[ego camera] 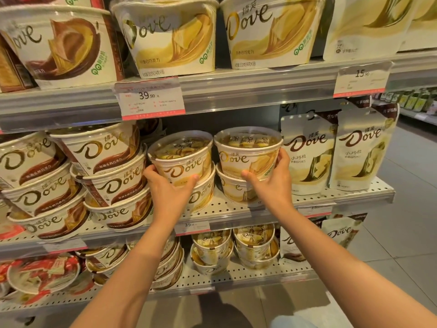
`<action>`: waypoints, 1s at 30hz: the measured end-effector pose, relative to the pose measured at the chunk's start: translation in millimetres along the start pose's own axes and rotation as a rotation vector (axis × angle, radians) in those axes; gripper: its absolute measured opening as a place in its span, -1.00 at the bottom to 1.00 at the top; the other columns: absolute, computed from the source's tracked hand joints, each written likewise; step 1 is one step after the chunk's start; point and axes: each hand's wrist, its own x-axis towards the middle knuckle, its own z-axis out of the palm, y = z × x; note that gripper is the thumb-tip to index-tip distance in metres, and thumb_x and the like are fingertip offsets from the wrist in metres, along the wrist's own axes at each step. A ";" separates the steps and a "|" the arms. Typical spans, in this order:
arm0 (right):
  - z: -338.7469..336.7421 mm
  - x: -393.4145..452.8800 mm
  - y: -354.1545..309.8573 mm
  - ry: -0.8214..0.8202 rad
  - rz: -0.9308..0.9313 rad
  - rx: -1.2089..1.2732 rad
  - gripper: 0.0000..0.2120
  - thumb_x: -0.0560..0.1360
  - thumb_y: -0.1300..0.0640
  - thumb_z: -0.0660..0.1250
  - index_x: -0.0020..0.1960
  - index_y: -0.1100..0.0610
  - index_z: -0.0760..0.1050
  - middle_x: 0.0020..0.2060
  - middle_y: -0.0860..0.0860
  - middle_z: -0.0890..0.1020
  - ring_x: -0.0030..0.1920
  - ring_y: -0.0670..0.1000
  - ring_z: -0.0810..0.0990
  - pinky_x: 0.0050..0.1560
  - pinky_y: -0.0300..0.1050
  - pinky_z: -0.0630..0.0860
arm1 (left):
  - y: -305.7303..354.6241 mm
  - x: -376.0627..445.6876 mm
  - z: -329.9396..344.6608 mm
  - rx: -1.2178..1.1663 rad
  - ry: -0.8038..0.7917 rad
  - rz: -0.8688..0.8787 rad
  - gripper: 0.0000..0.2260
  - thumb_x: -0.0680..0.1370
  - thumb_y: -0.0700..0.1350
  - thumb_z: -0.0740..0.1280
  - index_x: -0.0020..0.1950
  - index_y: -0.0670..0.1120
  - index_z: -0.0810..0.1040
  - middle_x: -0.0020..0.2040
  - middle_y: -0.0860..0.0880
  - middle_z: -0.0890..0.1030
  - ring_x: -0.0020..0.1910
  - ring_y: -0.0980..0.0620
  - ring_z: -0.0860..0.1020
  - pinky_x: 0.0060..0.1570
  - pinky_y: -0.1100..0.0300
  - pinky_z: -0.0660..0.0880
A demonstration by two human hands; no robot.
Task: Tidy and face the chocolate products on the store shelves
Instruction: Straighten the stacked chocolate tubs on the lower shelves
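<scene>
Head cam caught the left hand (170, 185) and right hand (272, 179) each curled around a top tub, left tub (182, 159) and right tub (248, 152), mid-facing on the middle shelf (236, 209), so I'd guess next up was twisting the left tub's logo toward 6 o'clock to match.

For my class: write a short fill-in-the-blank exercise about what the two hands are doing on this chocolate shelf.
1. Each hand holds the ____ tub of a two-tub stack.
2. The left hand grips the yellow tub that leans to the ____.
3. Beside the right hand, on its right, stand white ____.

Missing words: top; left; pouches
</scene>
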 end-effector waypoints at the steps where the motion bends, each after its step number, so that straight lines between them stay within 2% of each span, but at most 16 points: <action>1: 1.0 -1.3 0.1 0.007 -0.016 0.003 -0.06 0.26 0.03 0.56 0.46 0.11 0.08 0.35 0.03 0.38 0.34 0.01 0.37 0.32 -0.17 0.34 | 2.0 0.2 2.6 0.011 0.024 -0.003 -0.11 0.26 -0.01 0.58 0.38 -0.17 0.10 0.34 -0.14 0.25 0.35 -0.06 0.28 0.37 0.02 0.30; 5: 12.0 -6.2 -3.3 0.090 -0.021 -0.036 0.08 0.18 -0.08 0.59 0.48 0.14 0.03 0.40 0.06 0.20 0.39 0.00 0.21 0.32 -0.27 0.17 | 12.4 -0.3 14.8 0.057 0.119 -0.037 0.13 0.12 0.13 0.61 0.44 -0.18 0.00 0.43 -0.18 0.11 0.44 -0.10 0.07 0.46 0.01 0.05; 7: 17.7 -6.5 -5.8 0.129 0.000 -0.063 0.14 0.13 -0.14 0.60 0.47 0.15 0.02 0.39 0.08 0.15 0.40 0.03 0.19 0.35 -0.21 0.19 | 12.2 -0.3 17.2 0.062 0.150 -0.043 0.12 0.10 0.13 0.61 0.43 -0.20 0.04 0.41 -0.20 0.14 0.42 -0.12 0.11 0.44 0.03 0.08; 10: 20.2 -3.3 -8.0 0.159 0.026 -0.096 0.14 0.11 -0.16 0.60 0.46 0.16 0.05 0.38 0.10 0.20 0.40 0.07 0.20 0.41 -0.06 0.22 | 8.8 -2.1 16.9 0.080 0.171 -0.014 0.06 0.12 0.14 0.60 0.39 -0.21 0.10 0.38 -0.20 0.22 0.39 -0.13 0.19 0.41 0.06 0.13; 14: 15.6 2.0 -6.1 0.151 0.024 -0.116 0.09 0.11 -0.15 0.60 0.44 0.16 0.11 0.35 0.08 0.28 0.38 0.06 0.26 0.40 -0.05 0.26 | 7.9 -4.5 15.5 0.076 0.170 0.025 0.02 0.14 0.13 0.59 0.40 -0.23 0.14 0.36 -0.19 0.26 0.37 -0.12 0.24 0.41 0.03 0.19; 21: 3.9 8.9 0.7 0.064 -0.004 -0.133 0.09 0.13 -0.20 0.57 0.46 0.14 0.10 0.36 0.05 0.32 0.37 0.03 0.30 0.38 0.01 0.32 | -0.5 -2.1 -0.9 -0.018 0.056 0.040 -0.03 0.22 0.05 0.59 0.45 -0.16 0.12 0.38 -0.09 0.35 0.36 -0.01 0.33 0.37 0.07 0.29; 25: -7.8 10.2 4.0 -0.002 -0.024 -0.095 0.07 0.14 -0.18 0.57 0.47 0.12 0.10 0.37 0.04 0.35 0.37 0.02 0.33 0.37 0.05 0.35 | -4.3 -0.6 -6.5 -0.039 -0.019 0.060 -0.08 0.29 0.00 0.56 0.46 -0.13 0.07 0.39 -0.08 0.35 0.35 0.02 0.34 0.31 0.21 0.28; 28: -12.8 8.1 5.7 -0.036 -0.035 -0.058 0.01 0.18 -0.11 0.57 0.46 0.11 0.12 0.35 0.02 0.38 0.35 0.01 0.36 0.36 0.00 0.36 | -5.4 1.7 -10.2 -0.032 -0.088 0.077 -0.11 0.35 -0.04 0.53 0.48 -0.13 0.03 0.42 -0.09 0.30 0.38 0.01 0.31 0.36 0.16 0.25; 30: -12.2 5.9 6.9 -0.041 -0.057 -0.064 -0.01 0.21 -0.10 0.56 0.46 0.10 0.12 0.36 0.02 0.37 0.35 0.00 0.34 0.36 -0.08 0.32 | -7.5 3.3 -12.6 -0.025 -0.129 0.098 -0.11 0.37 -0.01 0.50 0.50 -0.11 0.01 0.45 -0.07 0.27 0.41 0.02 0.27 0.41 0.06 0.23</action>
